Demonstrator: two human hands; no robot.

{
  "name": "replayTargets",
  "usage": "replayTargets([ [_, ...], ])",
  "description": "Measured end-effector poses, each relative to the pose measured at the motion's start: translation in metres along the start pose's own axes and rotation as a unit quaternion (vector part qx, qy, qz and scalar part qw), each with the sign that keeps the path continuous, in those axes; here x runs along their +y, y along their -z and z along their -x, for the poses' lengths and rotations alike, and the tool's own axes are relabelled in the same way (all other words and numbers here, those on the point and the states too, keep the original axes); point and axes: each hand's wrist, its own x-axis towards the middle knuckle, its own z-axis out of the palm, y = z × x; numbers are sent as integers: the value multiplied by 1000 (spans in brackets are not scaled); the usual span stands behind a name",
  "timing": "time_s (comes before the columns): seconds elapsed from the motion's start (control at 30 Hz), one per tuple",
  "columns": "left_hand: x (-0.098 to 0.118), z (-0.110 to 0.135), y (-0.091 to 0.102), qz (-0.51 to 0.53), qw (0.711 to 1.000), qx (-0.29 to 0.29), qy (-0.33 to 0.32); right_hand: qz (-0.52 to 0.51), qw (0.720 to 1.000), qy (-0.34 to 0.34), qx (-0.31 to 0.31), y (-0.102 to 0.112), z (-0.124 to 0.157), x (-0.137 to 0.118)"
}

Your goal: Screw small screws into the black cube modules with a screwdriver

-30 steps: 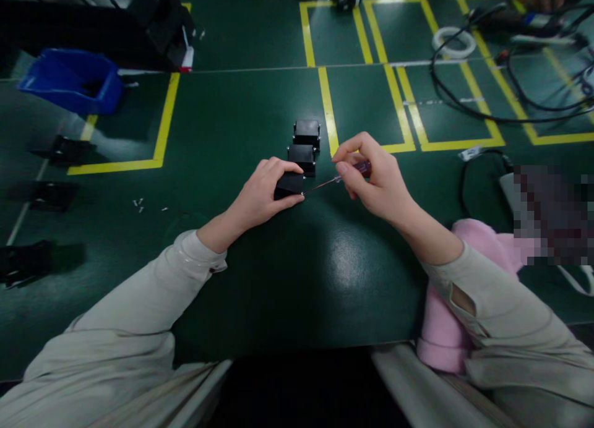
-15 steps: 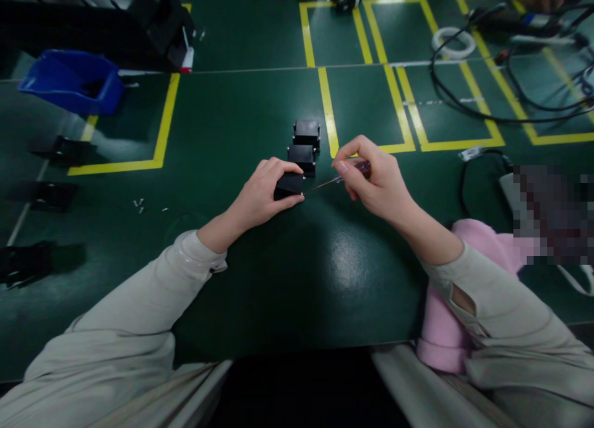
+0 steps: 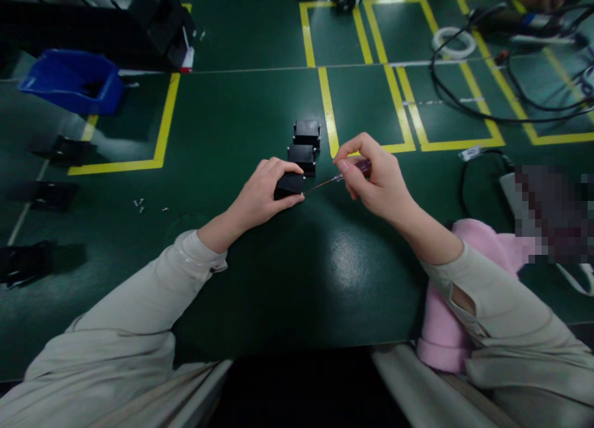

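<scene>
My left hand (image 3: 260, 196) is closed around a small black box (image 3: 288, 185) resting on the green table (image 3: 288, 279). My right hand (image 3: 375, 180) pinches a small screwdriver (image 3: 346, 174) with a dark red handle; its thin shaft slants down left and its tip meets the right edge of the held box. Two more black boxes (image 3: 302, 158) (image 3: 307, 132) stand in a row just beyond the held one.
Yellow tape outlines (image 3: 162, 131) mark the table. A blue bin (image 3: 69, 81) sits far left, with black parts (image 3: 65, 151) along the left edge. Tiny screws (image 3: 139, 204) lie left of my hand. Cables (image 3: 487, 100), a white tape roll (image 3: 453, 41) and a pink cloth (image 3: 445, 316) are right.
</scene>
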Motion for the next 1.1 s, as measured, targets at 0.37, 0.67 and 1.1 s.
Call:
replayTargets([
  [0.37,1,-1,0,0,1000,-4,9,0,1000,-2,-2,0,1,0],
  [0.67,2,0,1,2,1000,-4,9,1,1000,-18,-6,0,0,0],
  [1.1,2,-1,1,-3,1000,-7,13,0,1000,-19,0,0,0,1],
])
